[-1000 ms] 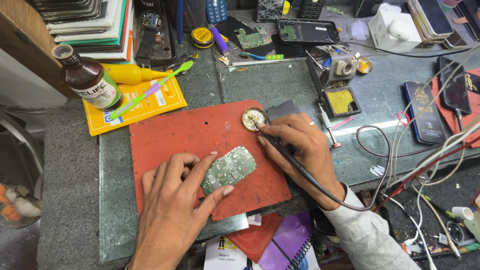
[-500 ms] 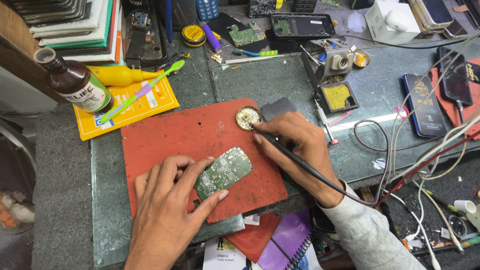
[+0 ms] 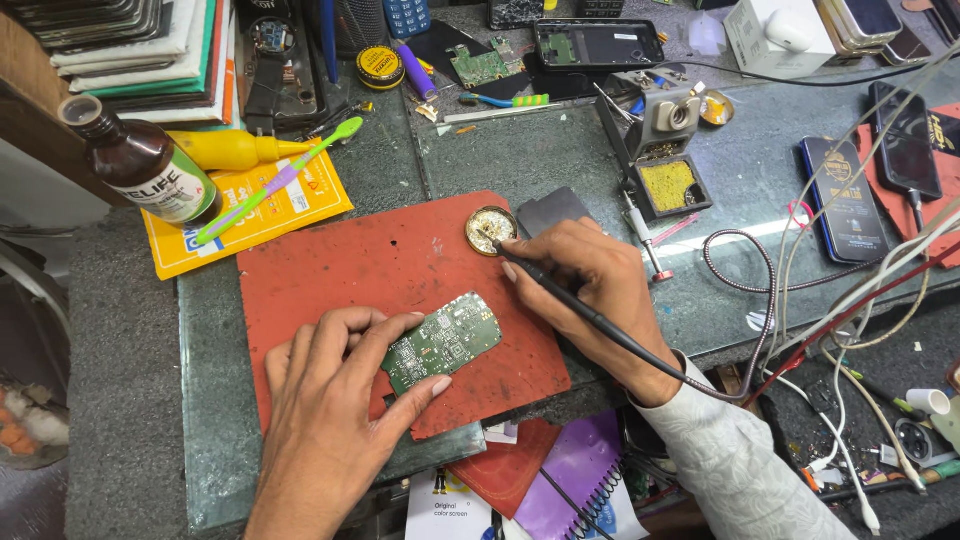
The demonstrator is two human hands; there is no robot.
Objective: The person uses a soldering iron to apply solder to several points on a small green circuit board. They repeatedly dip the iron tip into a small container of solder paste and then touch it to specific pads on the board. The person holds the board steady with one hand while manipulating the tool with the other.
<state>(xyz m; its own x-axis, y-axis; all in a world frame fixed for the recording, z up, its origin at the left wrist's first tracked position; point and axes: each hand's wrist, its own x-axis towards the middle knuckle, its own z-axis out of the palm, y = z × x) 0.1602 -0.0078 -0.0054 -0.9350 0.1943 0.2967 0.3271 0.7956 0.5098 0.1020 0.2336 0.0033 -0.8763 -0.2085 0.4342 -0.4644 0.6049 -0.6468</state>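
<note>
Iron (image 3: 590, 315) tip sits in the flux tin (image 3: 491, 229), pinched in my right hand (image 3: 590, 290). Left hand (image 3: 335, 400) pins board (image 3: 442, 342) on red mat (image 3: 360, 270). I judge soldering not yet begun.

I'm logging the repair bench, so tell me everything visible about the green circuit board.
The green circuit board is a small rectangular bare board, densely dotted with tiny silvery components and pads. It lies flat and tilted diagonally on the red mat. The left hand steadies it, thumb and fingers at its lower-left end. The right hand is apart from it.
</note>
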